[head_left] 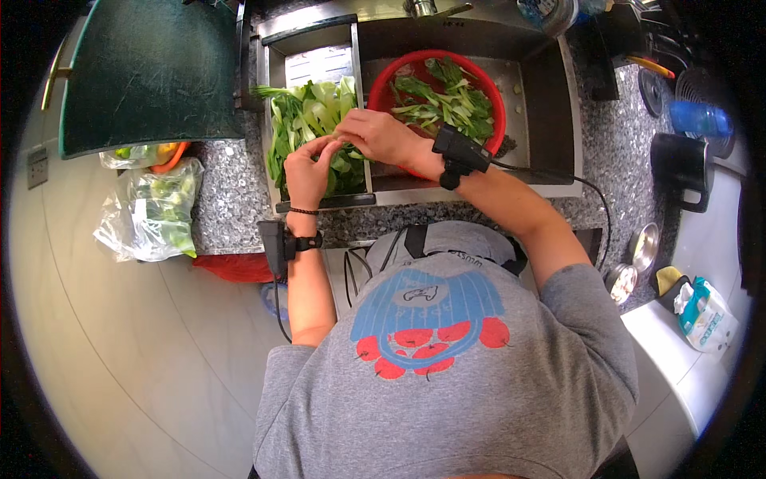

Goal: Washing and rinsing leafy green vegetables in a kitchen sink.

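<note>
My left hand (309, 170) is over the leafy greens (320, 108) in a metal drain tray (358, 72) set in the sink's left part. Its thumb and forefinger meet the fingertips of my right hand (377, 135). Something small may be pinched between them, but the fingers hide it, so I cannot tell. To the right, a red plastic basin (375, 90) stands in the sink with more leafy greens (446, 99) inside. My right wrist lies over the basin's lower left side. Both wrists carry black strapped devices with cables.
The metal sink (553, 120) has a faucet (425, 7) at its far edge. A dark green board (155, 72) and bagged vegetables (167, 203) lie to the left. On the right are a black-handled cleaver or pan part (679, 170), small metal bowls (644, 246) and a tissue pack (706, 314).
</note>
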{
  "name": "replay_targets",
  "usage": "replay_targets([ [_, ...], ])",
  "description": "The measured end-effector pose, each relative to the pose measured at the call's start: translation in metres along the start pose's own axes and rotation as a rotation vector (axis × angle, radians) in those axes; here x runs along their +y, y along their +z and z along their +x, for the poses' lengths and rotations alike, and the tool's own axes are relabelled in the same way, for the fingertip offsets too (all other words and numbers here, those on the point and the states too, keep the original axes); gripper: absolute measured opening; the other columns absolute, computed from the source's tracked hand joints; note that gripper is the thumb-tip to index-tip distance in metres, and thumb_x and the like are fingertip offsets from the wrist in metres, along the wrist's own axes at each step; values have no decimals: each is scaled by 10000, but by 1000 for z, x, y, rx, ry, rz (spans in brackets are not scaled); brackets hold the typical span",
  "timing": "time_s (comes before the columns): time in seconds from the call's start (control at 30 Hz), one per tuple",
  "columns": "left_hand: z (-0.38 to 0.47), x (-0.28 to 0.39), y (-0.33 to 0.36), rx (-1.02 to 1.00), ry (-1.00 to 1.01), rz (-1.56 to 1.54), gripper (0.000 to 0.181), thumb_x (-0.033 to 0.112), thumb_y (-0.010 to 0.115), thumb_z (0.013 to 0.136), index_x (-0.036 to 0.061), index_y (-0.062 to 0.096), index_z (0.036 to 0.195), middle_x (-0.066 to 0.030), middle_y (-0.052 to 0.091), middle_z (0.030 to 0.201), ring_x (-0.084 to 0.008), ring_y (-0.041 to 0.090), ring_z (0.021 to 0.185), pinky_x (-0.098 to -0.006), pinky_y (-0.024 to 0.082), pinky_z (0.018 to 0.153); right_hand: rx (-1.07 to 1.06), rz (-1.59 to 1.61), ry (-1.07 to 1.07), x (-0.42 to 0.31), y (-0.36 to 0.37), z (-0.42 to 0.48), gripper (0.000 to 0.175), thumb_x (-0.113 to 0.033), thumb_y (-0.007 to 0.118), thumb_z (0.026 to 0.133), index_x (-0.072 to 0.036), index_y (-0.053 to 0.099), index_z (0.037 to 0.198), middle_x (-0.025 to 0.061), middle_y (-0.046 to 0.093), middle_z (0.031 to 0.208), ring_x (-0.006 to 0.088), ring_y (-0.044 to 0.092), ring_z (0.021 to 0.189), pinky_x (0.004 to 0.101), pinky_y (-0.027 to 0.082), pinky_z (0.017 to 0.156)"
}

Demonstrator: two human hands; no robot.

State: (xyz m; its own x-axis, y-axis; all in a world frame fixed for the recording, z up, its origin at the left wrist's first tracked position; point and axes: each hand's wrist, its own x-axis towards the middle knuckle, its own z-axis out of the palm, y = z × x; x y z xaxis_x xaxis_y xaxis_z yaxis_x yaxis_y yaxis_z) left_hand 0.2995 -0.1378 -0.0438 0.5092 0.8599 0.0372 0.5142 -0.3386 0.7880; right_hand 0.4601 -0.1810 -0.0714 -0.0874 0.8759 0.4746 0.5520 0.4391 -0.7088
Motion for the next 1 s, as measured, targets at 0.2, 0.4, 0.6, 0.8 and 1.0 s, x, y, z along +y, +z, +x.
replay_targets([
  [0.2,12,-4,1,222,-112,-174,175,172,616,770,25,642,860,-70,635,749,-117,576,650,-238,441,607,459,19,423,8,4,4,132,-80,577,757,-6,581,867,87,584,746,177,578,612,281,460,552],
  [0.4,33,-37,4,208,-121,520,308,438,612,696,162,651,828,-57,543,927,-234,488,918,-415,274,771,416,1098,856,24,-9,0,177,-133,581,762,2,564,875,65,576,741,160,569,640,282,481,597],
  [0.6,42,-21,27,248,-137,549,313,394,643,675,114,627,816,-84,549,895,-263,497,873,-385,304,758,294,994,911,24,-9,2,156,-164,527,789,-32,555,868,47,521,698,125,514,614,288,457,574],
  [0.8,25,-4,17,75,51,243,175,216,616,738,87,586,851,-24,573,692,-176,531,612,-319,320,644,75,131,256,13,-15,17,315,-106,472,832,-106,494,1147,137,506,827,290,505,750,341,416,655],
  [1.0,13,7,10,25,65,256,209,206,608,755,70,597,913,-62,593,721,-173,555,633,-298,392,637,-215,110,122,17,-16,29,219,-116,528,795,-73,576,1004,125,527,775,300,528,732,368,425,636],
])
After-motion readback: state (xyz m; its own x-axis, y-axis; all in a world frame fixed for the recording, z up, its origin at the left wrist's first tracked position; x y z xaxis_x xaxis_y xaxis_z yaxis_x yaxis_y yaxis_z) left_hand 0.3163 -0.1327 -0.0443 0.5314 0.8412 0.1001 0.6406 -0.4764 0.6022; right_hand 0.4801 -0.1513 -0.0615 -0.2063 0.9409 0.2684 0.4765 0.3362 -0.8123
